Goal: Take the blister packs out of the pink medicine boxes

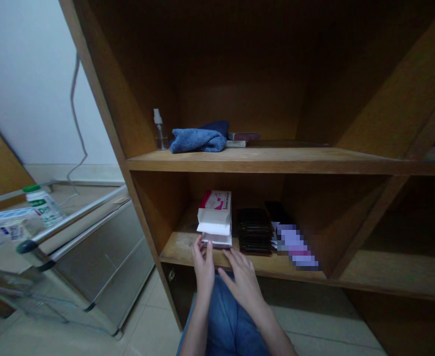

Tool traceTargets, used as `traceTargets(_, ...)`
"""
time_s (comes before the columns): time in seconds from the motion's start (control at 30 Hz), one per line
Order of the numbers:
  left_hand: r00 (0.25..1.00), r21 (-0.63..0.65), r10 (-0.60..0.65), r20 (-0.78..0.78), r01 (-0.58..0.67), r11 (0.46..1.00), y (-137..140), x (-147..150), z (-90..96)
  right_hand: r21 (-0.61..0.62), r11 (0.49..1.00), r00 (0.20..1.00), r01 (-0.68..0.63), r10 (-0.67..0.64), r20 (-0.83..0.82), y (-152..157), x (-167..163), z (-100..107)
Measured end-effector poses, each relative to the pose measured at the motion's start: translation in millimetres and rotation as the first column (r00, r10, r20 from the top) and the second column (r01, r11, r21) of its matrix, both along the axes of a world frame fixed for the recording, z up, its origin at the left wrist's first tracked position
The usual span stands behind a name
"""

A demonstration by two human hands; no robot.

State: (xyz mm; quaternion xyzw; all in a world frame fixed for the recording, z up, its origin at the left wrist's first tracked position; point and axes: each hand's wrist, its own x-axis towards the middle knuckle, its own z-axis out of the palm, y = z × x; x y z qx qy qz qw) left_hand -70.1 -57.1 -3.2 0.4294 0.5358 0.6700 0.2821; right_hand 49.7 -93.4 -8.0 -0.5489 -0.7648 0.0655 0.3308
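Note:
On the lower shelf lies a white and pink cardboard box [216, 217], its flap open toward me. My left hand [203, 259] is at the box's near left corner, fingers apart and touching or almost touching it. Just in front of the box's near right corner is my right hand [240, 277], fingers spread and holding nothing. Whether its fingertips touch the box I cannot tell. To the right of the box stands a stack of dark flat packets [255, 231]. Beside that stack lies a pale purple item [295, 244], blurred by pixelation.
A folded blue towel [198, 139], a clear spray bottle [161, 131] and flat boxes [243, 137] rest on the upper shelf [295, 154]. At left, a metal-framed cart [91, 237] carries a white bottle with a green cap [43, 205]. A vertical divider [369, 222] bounds the lower compartment at right.

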Motion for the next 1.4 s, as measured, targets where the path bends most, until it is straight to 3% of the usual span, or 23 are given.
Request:
traceTargets(0.17,1.000,0.037,0.024,0.011,-0.024,0.999,0,-1,1.0,0.049,0.999,0.998,-0.016,0.019,-0.064,-1,-1,3)
traceTargets(0.27,0.995,0.084,0.092,0.025,-0.094,0.992,-6,-1,9.7,0.118,0.993,0.981,-0.004,0.027,-0.194,-6,8,12)
traceTargets(0.4,0.990,0.109,0.112,0.090,-0.121,0.987,-16,4,27.7,0.223,0.946,0.869,0.238,-0.105,-0.483,-8,37,25)
traceTargets(0.5,0.992,0.087,0.002,0.130,-0.014,0.996,-20,11,37.7,0.155,0.907,0.754,0.391,-0.219,-0.619,-2,63,27)
traceTargets(0.63,0.945,0.014,-0.257,0.203,0.260,0.965,-21,30,39.2,-0.013,0.933,0.650,0.361,-0.261,-0.714,11,83,27)
traceTargets(0.73,0.886,-0.037,-0.378,0.269,0.402,0.915,-20,46,32.5,-0.049,0.951,0.642,0.304,-0.243,-0.727,18,85,26)
traceTargets(0.83,0.841,-0.046,-0.429,0.329,0.468,0.883,-18,58,25.1,-0.066,0.951,0.619,0.302,-0.248,-0.745,22,82,23)
traceTargets(1.07,0.794,-0.012,-0.487,0.364,0.527,0.850,-9,72,20.8,-0.096,0.960,0.677,0.263,-0.254,-0.691,26,77,13)
traceTargets(1.23,0.762,0.006,-0.544,0.351,0.579,0.815,-8,76,19.2,-0.075,0.963,0.673,0.259,-0.236,-0.701,28,75,6)
traceTargets(1.4,0.762,0.022,-0.551,0.341,0.580,0.815,-5,76,19.8,-0.048,0.967,0.666,0.251,-0.208,-0.716,30,70,-2)
